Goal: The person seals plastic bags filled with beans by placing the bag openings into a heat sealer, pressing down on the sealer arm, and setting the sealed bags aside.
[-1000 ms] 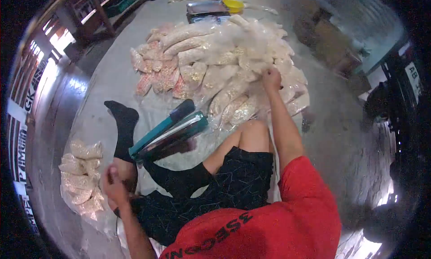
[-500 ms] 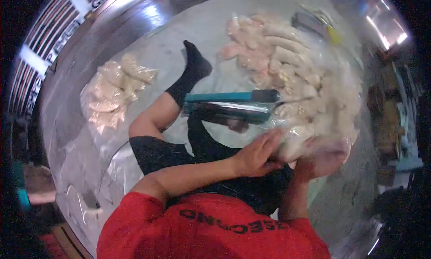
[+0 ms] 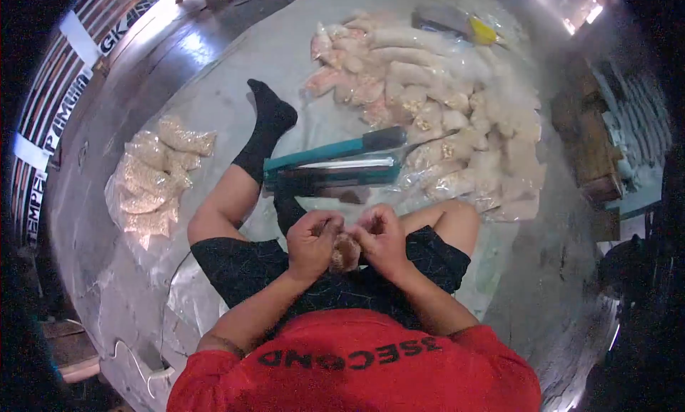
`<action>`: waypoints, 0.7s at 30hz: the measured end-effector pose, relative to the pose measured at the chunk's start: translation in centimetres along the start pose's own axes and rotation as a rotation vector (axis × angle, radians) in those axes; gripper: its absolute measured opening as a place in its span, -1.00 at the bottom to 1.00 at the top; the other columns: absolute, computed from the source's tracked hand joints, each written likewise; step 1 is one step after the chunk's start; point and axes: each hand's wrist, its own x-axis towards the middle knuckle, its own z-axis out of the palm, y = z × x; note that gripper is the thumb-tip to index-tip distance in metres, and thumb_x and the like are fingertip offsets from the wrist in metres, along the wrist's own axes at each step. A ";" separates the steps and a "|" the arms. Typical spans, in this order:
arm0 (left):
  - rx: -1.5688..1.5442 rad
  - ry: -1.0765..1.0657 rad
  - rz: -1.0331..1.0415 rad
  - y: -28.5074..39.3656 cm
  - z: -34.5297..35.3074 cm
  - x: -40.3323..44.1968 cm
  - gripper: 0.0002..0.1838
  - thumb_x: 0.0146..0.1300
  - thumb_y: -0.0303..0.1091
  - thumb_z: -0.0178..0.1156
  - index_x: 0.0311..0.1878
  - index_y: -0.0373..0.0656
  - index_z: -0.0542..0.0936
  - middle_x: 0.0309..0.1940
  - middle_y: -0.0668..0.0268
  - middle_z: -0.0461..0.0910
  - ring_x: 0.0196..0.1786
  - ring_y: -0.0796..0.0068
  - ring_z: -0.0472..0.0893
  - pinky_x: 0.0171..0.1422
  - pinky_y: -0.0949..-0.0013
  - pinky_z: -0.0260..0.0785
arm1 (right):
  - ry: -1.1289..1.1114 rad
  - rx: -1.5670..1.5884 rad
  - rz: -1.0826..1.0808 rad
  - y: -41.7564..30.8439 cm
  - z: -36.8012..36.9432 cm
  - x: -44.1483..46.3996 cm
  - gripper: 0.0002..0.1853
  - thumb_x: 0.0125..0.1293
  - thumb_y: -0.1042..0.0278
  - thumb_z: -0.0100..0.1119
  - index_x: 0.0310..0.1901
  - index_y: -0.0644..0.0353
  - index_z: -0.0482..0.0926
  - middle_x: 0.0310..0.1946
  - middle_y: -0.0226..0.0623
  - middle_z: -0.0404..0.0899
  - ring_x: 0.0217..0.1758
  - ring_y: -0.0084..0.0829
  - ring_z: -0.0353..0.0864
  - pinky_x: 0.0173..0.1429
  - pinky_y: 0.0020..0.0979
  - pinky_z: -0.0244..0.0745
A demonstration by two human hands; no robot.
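Observation:
A small clear plastic bag with pale brown contents [image 3: 345,253] hangs between both hands, above my lap. My left hand [image 3: 312,246] pinches its top from the left side, fingers closed. Close beside it, my right hand [image 3: 382,239] grips the top from the right with bent fingers. Beyond the hands lies a teal bag sealer [image 3: 332,155] with a dark end, between my legs and the large heap. That heap of filled plastic bags [image 3: 457,73] spreads over the sheet ahead and to the right; some at its left end look pinkish.
A smaller pile of filled bags [image 3: 153,173] lies at the left on the pale sheet [image 3: 221,105]. A yellow scoop [image 3: 483,31] and a dark tray [image 3: 439,19] are at the far side. Wooden boxes [image 3: 596,151] stand at the right.
The view has turned. My right hand has come from the large heap to my lap with a bag, and my left hand has moved in from the left to hold it too.

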 end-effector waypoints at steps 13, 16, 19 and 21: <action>-0.429 -0.016 -0.317 0.0 -0.1 6.9 -0.77 0.45 -0.30 0.28 -0.05 -0.30 0.68 -0.30 0.28 0.72 -0.28 0.54 0.69 -0.13 0.43 0.60 | 0.108 0.210 0.160 -1.5 -0.3 6.7 -0.79 0.51 0.27 0.24 -0.16 0.27 0.58 -0.40 -0.36 0.65 -0.34 -0.55 0.66 -0.19 -0.49 0.59; -0.449 -0.053 -0.388 -0.3 0.2 6.7 -0.76 0.45 -0.27 0.28 -0.06 -0.29 0.65 -0.30 0.24 0.72 -0.29 0.47 0.71 -0.11 0.36 0.64 | 0.163 0.164 0.165 -0.8 -0.5 6.9 -0.79 0.50 0.27 0.25 -0.17 0.26 0.59 -0.40 -0.37 0.65 -0.36 -0.56 0.64 -0.20 -0.49 0.59; -0.463 -0.095 -0.399 -1.1 0.4 6.8 -0.75 0.45 -0.28 0.27 -0.03 -0.30 0.62 -0.29 0.22 0.71 -0.30 0.42 0.72 -0.13 0.32 0.67 | 0.195 0.089 0.169 0.5 -0.6 7.3 -0.78 0.50 0.26 0.25 -0.16 0.27 0.60 -0.39 -0.38 0.65 -0.36 -0.56 0.64 -0.19 -0.48 0.59; -0.457 -0.083 -0.412 -1.9 0.8 6.9 -0.75 0.45 -0.28 0.27 -0.02 -0.30 0.61 -0.28 0.20 0.71 -0.30 0.41 0.72 -0.14 0.31 0.67 | 0.204 0.081 0.176 1.5 -0.7 7.4 -0.77 0.51 0.25 0.24 -0.14 0.28 0.62 -0.38 -0.38 0.65 -0.35 -0.56 0.64 -0.19 -0.47 0.59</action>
